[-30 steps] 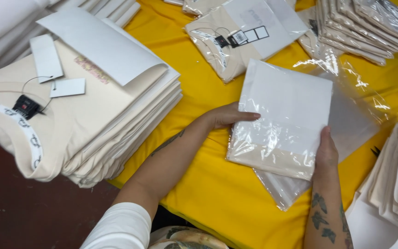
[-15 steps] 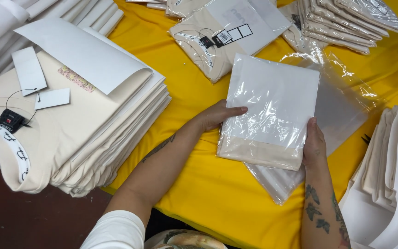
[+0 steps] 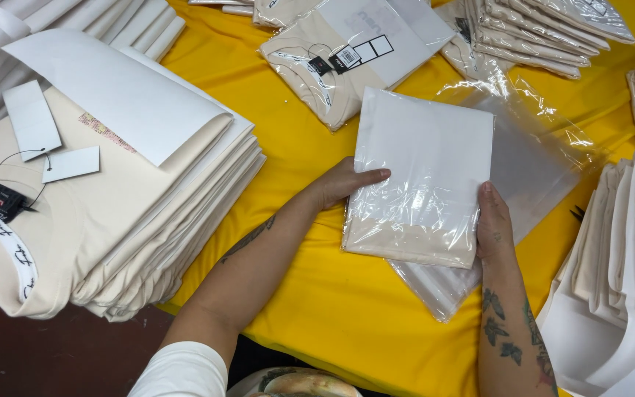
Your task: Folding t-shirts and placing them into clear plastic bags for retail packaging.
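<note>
A folded cream garment inside a clear plastic bag (image 3: 420, 176) lies on the yellow tablecloth (image 3: 288, 125), with a white card filling most of its top face. My left hand (image 3: 343, 184) presses against the bag's left edge, thumb on top. My right hand (image 3: 492, 224) grips its right edge near the lower corner. Beneath the bagged garment lie several empty clear bags (image 3: 531, 169), sticking out to the right and below.
A tall stack of folded cream garments (image 3: 112, 213) with hang tags and a white card sheet sits at left. Another bagged garment (image 3: 347, 51) lies at the back. Stacks of bagged items (image 3: 545, 29) stand at back right, and folded garments (image 3: 626, 242) at right.
The bagged garment and both hands keep their hold; the view has drifted slightly, so everything sits a little lower and further left in frame.
</note>
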